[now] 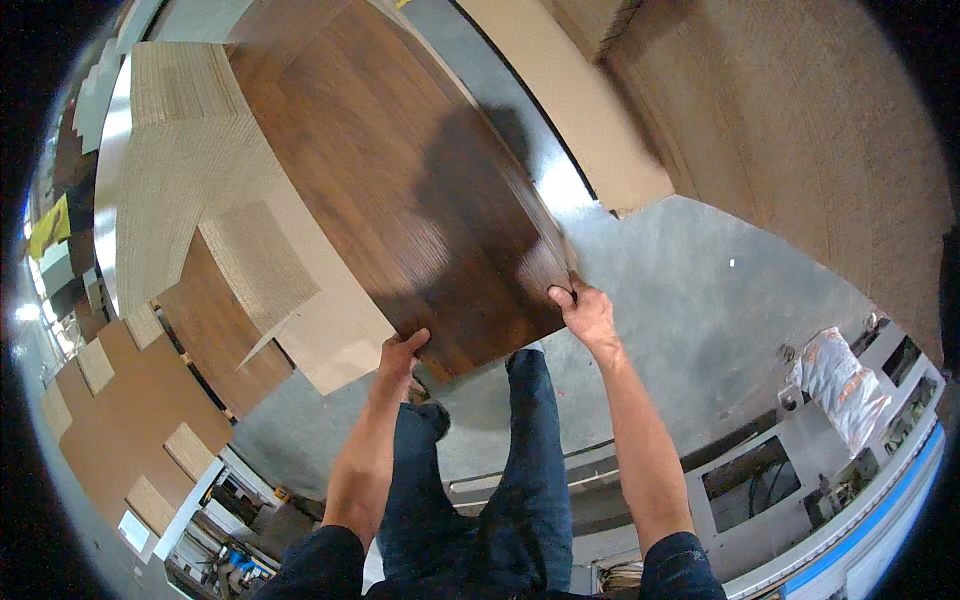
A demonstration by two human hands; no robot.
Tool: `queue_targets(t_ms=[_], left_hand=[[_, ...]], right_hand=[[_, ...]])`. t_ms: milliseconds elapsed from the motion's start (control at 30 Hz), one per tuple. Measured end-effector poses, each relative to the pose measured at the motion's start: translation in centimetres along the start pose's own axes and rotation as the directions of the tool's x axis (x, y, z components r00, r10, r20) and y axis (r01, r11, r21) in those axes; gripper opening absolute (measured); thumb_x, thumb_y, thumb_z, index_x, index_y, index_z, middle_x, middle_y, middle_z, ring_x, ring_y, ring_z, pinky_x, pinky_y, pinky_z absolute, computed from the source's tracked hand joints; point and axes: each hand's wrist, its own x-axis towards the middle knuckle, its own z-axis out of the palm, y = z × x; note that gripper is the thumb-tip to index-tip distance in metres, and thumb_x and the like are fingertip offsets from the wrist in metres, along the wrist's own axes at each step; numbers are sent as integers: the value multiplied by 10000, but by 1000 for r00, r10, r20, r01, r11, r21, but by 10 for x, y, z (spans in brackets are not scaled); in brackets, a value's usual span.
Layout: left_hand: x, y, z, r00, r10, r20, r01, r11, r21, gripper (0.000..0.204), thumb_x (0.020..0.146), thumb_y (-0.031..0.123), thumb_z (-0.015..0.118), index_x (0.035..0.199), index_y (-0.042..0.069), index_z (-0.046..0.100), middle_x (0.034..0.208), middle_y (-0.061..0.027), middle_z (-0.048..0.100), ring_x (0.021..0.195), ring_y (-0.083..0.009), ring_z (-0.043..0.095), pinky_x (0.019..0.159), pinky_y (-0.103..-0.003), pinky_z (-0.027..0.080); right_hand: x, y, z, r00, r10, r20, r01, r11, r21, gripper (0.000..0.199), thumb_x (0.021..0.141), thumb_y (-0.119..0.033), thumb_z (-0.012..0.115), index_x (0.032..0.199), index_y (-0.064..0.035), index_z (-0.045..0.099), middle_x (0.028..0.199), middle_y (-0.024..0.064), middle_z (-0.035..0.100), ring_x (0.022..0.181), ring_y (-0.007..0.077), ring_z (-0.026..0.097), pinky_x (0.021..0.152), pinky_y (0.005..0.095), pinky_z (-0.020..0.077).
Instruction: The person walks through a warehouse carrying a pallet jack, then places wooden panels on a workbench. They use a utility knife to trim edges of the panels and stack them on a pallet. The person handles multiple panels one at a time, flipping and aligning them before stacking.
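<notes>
brown panel (400, 190) — one, its near end held in two grips — left hand (400, 356) and right hand (588, 316).

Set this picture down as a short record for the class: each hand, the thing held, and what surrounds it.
Left hand: at near-left corner of brown panel, thumb on top
Right hand: gripping the panel's near-right corner
Panel finish: wood-grain, glossy
Left of panel: pale board
Far right: silvery bag
Floor: grey

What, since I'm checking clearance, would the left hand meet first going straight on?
Probably the brown board, whose near left corner the left hand holds; depth is hard to judge.
</notes>
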Motion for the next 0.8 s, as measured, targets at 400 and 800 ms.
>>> queue_targets(t_ms=[400,800], left_hand=[[-1,13,18,973,-150,-174,124,981,-151,372,908,200,678,1209,10,566,1156,-47,619,1024,-180,574,871,-298,464],[15,2,-7,994,-86,64,98,972,-213,550,850,198,733,1321,15,515,1290,-74,577,1201,-215,503,1036,-378,367]], right_hand=[[8,3,1,1000,23,-14,-21,995,98,489,868,-438,642,1188,-71,606,1161,200,620,1067,396,591,899,448,479],[6,-1,0,997,-76,14,74,988,133,404,890,-236,635,1235,-35,570,1135,165,628,1025,297,607,895,370,469]])
